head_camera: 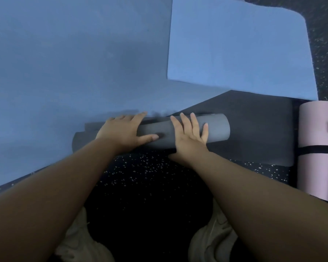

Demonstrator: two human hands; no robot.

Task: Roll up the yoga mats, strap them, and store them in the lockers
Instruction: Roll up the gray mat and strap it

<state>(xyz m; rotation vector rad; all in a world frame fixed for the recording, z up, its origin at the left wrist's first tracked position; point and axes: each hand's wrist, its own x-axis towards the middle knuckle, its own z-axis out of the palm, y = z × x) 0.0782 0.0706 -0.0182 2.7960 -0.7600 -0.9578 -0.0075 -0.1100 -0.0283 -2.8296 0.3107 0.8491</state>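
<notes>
1. Head view looks down at a dark speckled floor (150, 176) w/ several yoga mats on it.
2. Grey mat (159, 135) is partly rolled; the roll lies crosswise in front of the person, w/ its right end open and round. The unrolled part of this mat stretches flat to the right and beyond the roll.
3. Left hand (121, 131) rests flat on top of the roll, left of centre, fingers straight, thumb pointing right along the roll.
4. Right hand (189, 135) rests flat on the roll just right of the left hand, fingers straight and spread, pointing away from the person. Both hands press on the roll w/out curling round it; thumbs are close but the hands are apart.
5. Dark blue mat (64, 72) lies flat, filling the left and upper-left part of the view; its edge runs just beyond the grey roll and covers part of it on the left side.
6. Lighter blue mat (235, 50) lies flat at upper right, overlapping the dark blue one and the far part of the grey mat.
7. Pink mat (314, 133) is fully rolled at the right edge, just beside the flat grey part, w/ a black strap (314, 150) round it.
8. Two pale shoes (212, 241) show at the bottom, between the forearms.
</notes>
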